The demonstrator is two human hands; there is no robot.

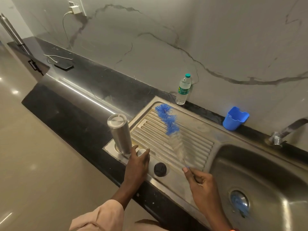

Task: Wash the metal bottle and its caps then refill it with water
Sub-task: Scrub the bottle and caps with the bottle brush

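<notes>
The metal bottle (pixel 119 133) stands upside down on the left corner of the steel drainboard (pixel 196 135). Right beside its base lies a small metal cap (pixel 140 152), and my left hand (pixel 138 165) rests on it with fingers curled over it. A black round cap (pixel 160 169) lies on the drainboard's front rim, between my hands. My right hand (pixel 202 184) grips the handle of a bottle brush (pixel 166 120), whose blue and white bristles stretch across the drainboard ribs. The brush is blurred with motion.
The sink basin (pixel 260 172) is at the right, with a blue scrubber over its drain (pixel 239 203) and a tap (pixel 286 130) behind. A plastic water bottle (pixel 183 90) and blue cup (pixel 235 118) stand by the wall. A phone (pixel 64 65) charges on the black counter.
</notes>
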